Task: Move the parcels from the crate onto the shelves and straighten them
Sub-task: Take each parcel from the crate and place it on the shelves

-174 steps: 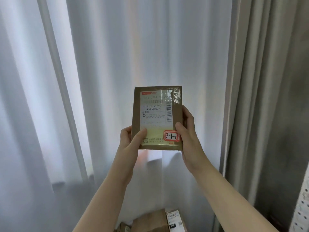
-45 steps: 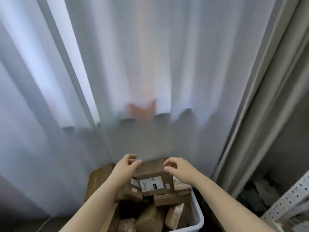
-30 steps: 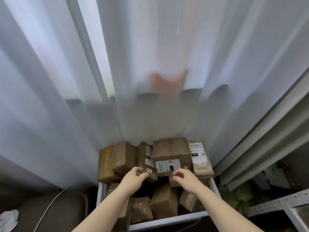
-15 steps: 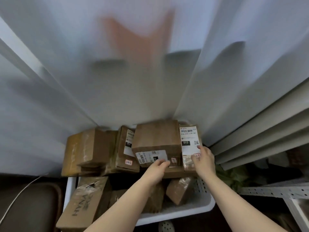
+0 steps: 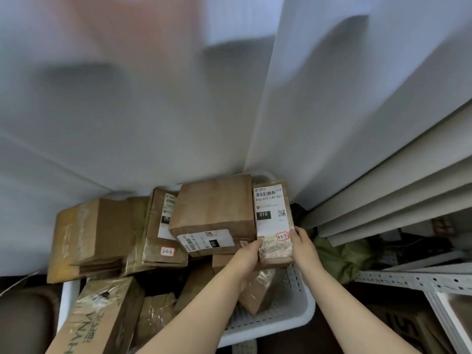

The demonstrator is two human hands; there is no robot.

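A: Where the left hand (image 5: pixel 246 259) meets the narrow parcel (image 5: pixel 273 221), its thumb lies on the left edge and the fingers curl under, with the tips hidden. The right hand (image 5: pixel 304 247) grips the right edge, thumb beside the red-edged tag (image 5: pixel 282 236), which seems to read "3-2-9". Both hold the near end.

B: Where is the parcel?

A: At the back right corner of the white crate (image 5: pixel 293 315), on top of other parcels, with its far end toward the curtain (image 5: pixel 153 123). Its left side is against the big brown parcel (image 5: pixel 214 210). Whether it is lifted or resting, cannot tell.

B: What is hidden or cut off?

A: The forearms cover the boxes in the middle of the crate. The crate's far rim is mostly buried under parcels. The small print on the label is unreadable apart from "010". The long box marked HYNA (image 5: pixel 99 318) runs off the bottom edge. The upper curtain is blurred, with a pinkish patch behind it that cannot be identified. Beside the crate on the right lies a green thing (image 5: pixel 342 256), unclear what.

B: Edges and room?

A: On the left the tagged parcel (image 5: pixel 163 226) and the taped carton (image 5: pixel 86 233) are packed close and overhang the crate's left side. To the right of the held parcel is a gap, then grey drapes (image 5: pixel 383 200). The perforated shelf frame (image 5: pixel 413 279) stands lower right, apart from the crate. The crate's near right corner shows bare mesh wall.
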